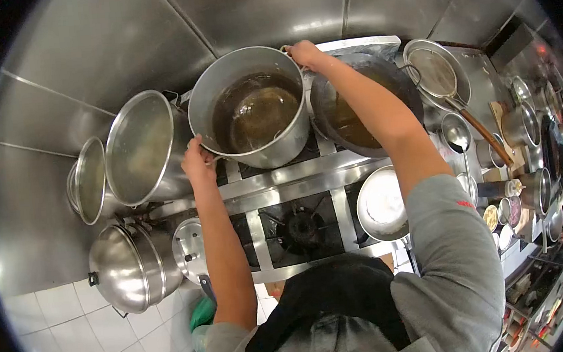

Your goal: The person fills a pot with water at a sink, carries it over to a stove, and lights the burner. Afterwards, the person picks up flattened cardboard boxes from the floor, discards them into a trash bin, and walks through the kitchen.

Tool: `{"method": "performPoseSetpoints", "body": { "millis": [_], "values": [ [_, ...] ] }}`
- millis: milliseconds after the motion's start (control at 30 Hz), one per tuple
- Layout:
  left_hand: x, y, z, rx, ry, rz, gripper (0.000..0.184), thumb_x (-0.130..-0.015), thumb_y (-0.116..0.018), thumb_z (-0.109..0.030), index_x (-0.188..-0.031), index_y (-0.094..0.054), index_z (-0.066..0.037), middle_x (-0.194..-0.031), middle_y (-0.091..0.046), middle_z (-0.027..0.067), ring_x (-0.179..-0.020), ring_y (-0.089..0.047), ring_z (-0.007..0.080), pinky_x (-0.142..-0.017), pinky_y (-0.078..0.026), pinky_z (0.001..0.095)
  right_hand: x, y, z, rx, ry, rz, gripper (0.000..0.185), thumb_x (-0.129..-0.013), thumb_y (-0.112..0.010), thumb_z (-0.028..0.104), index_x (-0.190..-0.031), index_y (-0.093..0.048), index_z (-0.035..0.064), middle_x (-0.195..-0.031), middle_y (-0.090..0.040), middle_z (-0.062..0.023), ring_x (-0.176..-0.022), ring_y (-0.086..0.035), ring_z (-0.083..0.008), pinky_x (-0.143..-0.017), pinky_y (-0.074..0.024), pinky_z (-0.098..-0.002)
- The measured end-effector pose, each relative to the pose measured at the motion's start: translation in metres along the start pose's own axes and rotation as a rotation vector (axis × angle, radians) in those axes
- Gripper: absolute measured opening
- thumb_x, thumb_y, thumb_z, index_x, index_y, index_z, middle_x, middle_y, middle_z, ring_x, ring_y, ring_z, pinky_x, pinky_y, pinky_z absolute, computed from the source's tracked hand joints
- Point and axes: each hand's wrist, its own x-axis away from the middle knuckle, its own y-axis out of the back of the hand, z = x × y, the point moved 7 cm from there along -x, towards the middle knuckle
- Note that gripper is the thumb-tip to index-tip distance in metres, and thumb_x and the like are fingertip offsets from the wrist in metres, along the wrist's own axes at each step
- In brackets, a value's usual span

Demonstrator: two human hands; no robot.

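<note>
A large metal stockpot [278,144] with brownish liquid in it stands on the back of the stove. My left hand [198,161] is closed at the handle on its near left side. At the far right handle, my right hand [305,55] is curled round the grip. Beside the pot, under my right forearm, sits a dark wok [332,119] with brown liquid inside; the arm hides part of it. Left of my left hand is another big pot [140,147] with a cloudy surface.
An unlit burner [299,229] lies in front, with a pale frying pan [381,204] to its right. A domed steamer [120,268] and a pressure cooker [188,246] are at left. A strainer [433,71], a ladle [455,132] and several small containers line the right.
</note>
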Motion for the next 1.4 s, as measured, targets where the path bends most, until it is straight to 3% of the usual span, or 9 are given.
{"method": "performPoseSetpoints", "body": {
  "millis": [100, 133, 300, 567, 733, 900, 1167, 1267, 1400],
  "values": [
    [0.029, -0.014, -0.004, 0.129, -0.128, 0.008, 0.021, -0.084, -0.065, -0.022, -0.081, -0.053, -0.005, -0.068, -0.046, -0.0006, -0.059, -0.044, 0.0108, -0.056, -0.039, 0.0279, 0.0, -0.006, 0.01, 0.537, 0.239, -0.001, 0.034, -0.09, -0.049, 0.027, -0.103, -0.063, -0.0007, -0.093, -0.065, -0.0188, -0.086, -0.063, -0.0337, -0.074, -0.0496, -0.0416],
    [0.039, -0.009, 0.003, 0.129, -0.089, -0.004, 0.025, -0.088, -0.062, -0.03, -0.085, -0.055, -0.006, -0.072, -0.049, 0.0002, -0.066, -0.047, 0.0129, -0.062, -0.041, 0.0287, 0.026, 0.023, 0.009, -0.048, -0.026, -0.205, 0.038, -0.088, -0.052, 0.03, -0.102, -0.063, -0.0034, -0.096, -0.064, -0.0226, -0.095, -0.06, -0.0375, -0.083, -0.0464, -0.0435],
    [0.15, 0.031, 0.074, -0.296, -0.208, 0.062, 0.029, -0.09, -0.057, -0.035, -0.088, -0.056, -0.006, -0.076, -0.053, 0.0011, -0.071, -0.05, 0.012, -0.066, -0.042, 0.0279, 0.128, 0.082, 0.03, -0.324, -0.056, -0.424, 0.046, -0.084, -0.057, 0.037, -0.109, -0.06, -0.0012, -0.108, -0.061, -0.0214, -0.102, -0.057, -0.037, -0.088, -0.0442, -0.0418],
    [0.351, 0.171, 0.275, -0.741, 0.563, 0.599, 0.029, -0.092, -0.055, -0.026, -0.105, -0.058, 0.0, -0.086, -0.063, 0.0059, -0.076, -0.062, 0.015, -0.066, -0.049, 0.0262, 0.458, 0.074, 0.042, -0.996, 0.064, 0.0, 0.026, -0.091, -0.055, 0.024, -0.104, -0.061, 0.0024, -0.087, -0.063, -0.0024, -0.079, -0.055, -0.01, -0.072, -0.0458, -0.0254],
    [0.389, 0.22, 0.323, -1.255, -0.251, 1.481, 0.026, -0.09, -0.056, -0.024, -0.103, -0.059, -0.002, -0.086, -0.063, 0.0095, -0.073, -0.063, 0.0199, -0.066, -0.052, 0.0297, 0.711, 0.012, -0.016, -1.025, -0.528, -0.053, 0.025, -0.091, -0.055, 0.025, -0.099, -0.06, 0.0013, -0.09, -0.065, -0.0052, -0.083, -0.062, -0.0131, -0.074, -0.0508, -0.0273],
    [0.378, 0.328, 0.427, -0.936, 1.06, 0.856, 0.024, -0.089, -0.053, -0.025, -0.1, -0.054, -0.004, -0.085, -0.062, 0.0098, -0.074, -0.063, 0.021, -0.065, -0.053, 0.0321, 0.911, -0.046, -0.062, -0.433, -1.177, -0.366, 0.025, -0.087, -0.057, 0.022, -0.093, -0.061, -0.0016, -0.083, -0.066, -0.0126, -0.073, -0.064, -0.0217, -0.069, -0.0513, -0.0341],
    [0.385, 0.385, 0.489, -1.26, 0.839, 0.781, 0.024, -0.088, -0.053, -0.026, -0.089, -0.06, -0.002, -0.077, -0.061, 0.0105, -0.062, -0.062, 0.0224, -0.056, -0.053, 0.0332, 0.967, -0.099, -0.157, 0.023, -1.14, -0.535, 0.038, -0.083, -0.061, 0.027, -0.108, -0.06, -0.0004, -0.099, -0.063, -0.0239, -0.093, -0.061, -0.0354, -0.083, -0.0473, -0.0387],
    [0.379, 0.363, 0.505, -1.454, 0.074, 1.19, 0.026, -0.087, -0.054, -0.026, -0.087, -0.063, -0.002, -0.072, -0.06, 0.0106, -0.054, -0.06, 0.0227, -0.052, -0.052, 0.0336, 0.939, -0.104, -0.175, -0.118, -1.069, -0.412, 0.032, -0.081, -0.059, 0.018, -0.107, -0.059, -0.0016, -0.108, -0.061, -0.022, -0.1, -0.058, -0.0356, -0.087, -0.0451, -0.039],
    [0.422, 0.314, 0.475, -1.376, 0.412, 0.826, 0.027, -0.086, -0.055, -0.025, -0.09, -0.064, 0.0, -0.091, -0.062, 0.0145, -0.079, -0.062, 0.0221, -0.069, -0.052, 0.0342, 0.919, -0.109, -0.19, -0.026, -0.544, -0.624, 0.029, -0.079, -0.056, 0.005, -0.108, -0.059, 0.0004, -0.11, -0.059, -0.0203, -0.104, -0.054, -0.0361, -0.092, -0.0413, -0.0404]
  ]
}}
